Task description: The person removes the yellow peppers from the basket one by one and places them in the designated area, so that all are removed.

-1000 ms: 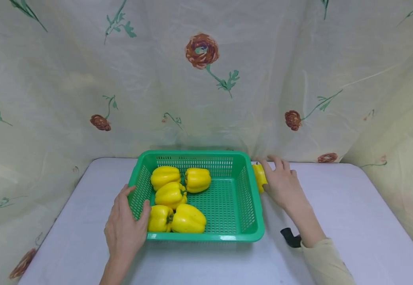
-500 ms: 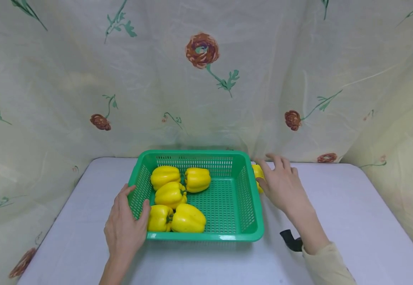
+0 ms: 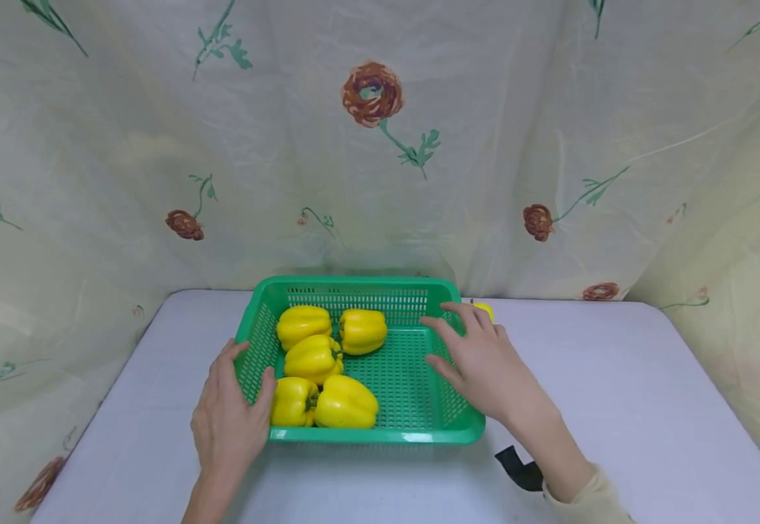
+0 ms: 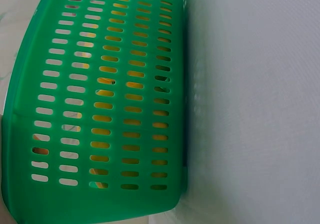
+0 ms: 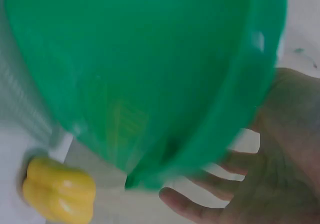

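A green plastic basket (image 3: 406, 435) with slotted walls stands mid-table in the head view, with several yellow bell peppers (image 3: 347, 402) on its left side. My left hand (image 3: 229, 415) holds the basket at its left rim, near the front corner. Over the right rim is my right hand (image 3: 485, 356), fingers spread and holding nothing. Mostly hidden behind it in the head view, a yellow bell pepper (image 5: 60, 190) lies on the table outside the basket. The left wrist view shows the basket's slotted outer wall (image 4: 100, 104), with yellow behind it.
A white cloth covers the table (image 3: 616, 393). A flower-patterned curtain (image 3: 452, 218) hangs right behind it and at both sides. A black piece (image 3: 519, 469) shows beside my right wrist and shifts along with it.
My right hand has left the pepper outside the basket and moved left and nearer, over the right rim. The left hand, basket and peppers inside have stayed put.
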Tool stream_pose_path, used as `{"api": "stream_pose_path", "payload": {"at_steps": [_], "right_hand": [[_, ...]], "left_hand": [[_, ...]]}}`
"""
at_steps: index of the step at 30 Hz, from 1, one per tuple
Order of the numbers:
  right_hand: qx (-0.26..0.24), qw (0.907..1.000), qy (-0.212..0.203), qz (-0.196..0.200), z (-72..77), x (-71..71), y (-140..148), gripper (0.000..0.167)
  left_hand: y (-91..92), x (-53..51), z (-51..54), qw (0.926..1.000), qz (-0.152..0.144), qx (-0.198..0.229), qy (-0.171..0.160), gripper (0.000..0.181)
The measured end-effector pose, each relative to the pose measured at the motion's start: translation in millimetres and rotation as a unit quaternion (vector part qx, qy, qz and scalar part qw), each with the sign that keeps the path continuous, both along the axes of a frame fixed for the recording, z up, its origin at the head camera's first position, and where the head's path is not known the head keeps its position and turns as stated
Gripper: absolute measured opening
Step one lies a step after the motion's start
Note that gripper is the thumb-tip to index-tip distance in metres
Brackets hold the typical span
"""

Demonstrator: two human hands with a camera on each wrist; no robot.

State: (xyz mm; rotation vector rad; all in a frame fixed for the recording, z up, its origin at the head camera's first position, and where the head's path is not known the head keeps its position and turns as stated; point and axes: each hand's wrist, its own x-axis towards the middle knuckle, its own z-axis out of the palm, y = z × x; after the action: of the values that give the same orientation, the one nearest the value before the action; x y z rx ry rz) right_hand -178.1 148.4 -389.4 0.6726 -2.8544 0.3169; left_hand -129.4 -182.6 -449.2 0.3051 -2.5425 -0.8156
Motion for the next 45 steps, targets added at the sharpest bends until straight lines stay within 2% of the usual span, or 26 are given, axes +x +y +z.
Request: {"api": "stream_pose_path", "payload": {"at_steps": [8,19,30,37,45], "right_hand": [[0.001,0.9967,-0.023,0.078,-5.8,10.6,-30.5,0.062],[-0.005,0.9904,-0.081,0.112,-11.8,14.6,-52.4,0.068],[-0.003,0.9866,-0.063,0.151,-21.8,15.5,-63.9,0.068],[-0.017,0.9811,-0.1,0.165,-24.6,10.4,-72.1,0.07],[-0.006,0.977,-0.125,0.173,-25.9,6.4,-78.8,0.067]], "left_hand": [[-0.2,0.4,-0.7,1.0,0.001,0.001,-0.002,0.052],[-0.3,0.5,-0.8,1.0,-0.001,-0.001,-0.001,0.052],[1.1,0.2,1.4,1.0,-0.001,0.0,0.003,0.052],[-0.9,0.6,1.0,1.0,0.001,0.0,0.001,0.052],[-0.3,0.7,-0.2,1.0,0.001,0.003,0.001,0.052]]}}
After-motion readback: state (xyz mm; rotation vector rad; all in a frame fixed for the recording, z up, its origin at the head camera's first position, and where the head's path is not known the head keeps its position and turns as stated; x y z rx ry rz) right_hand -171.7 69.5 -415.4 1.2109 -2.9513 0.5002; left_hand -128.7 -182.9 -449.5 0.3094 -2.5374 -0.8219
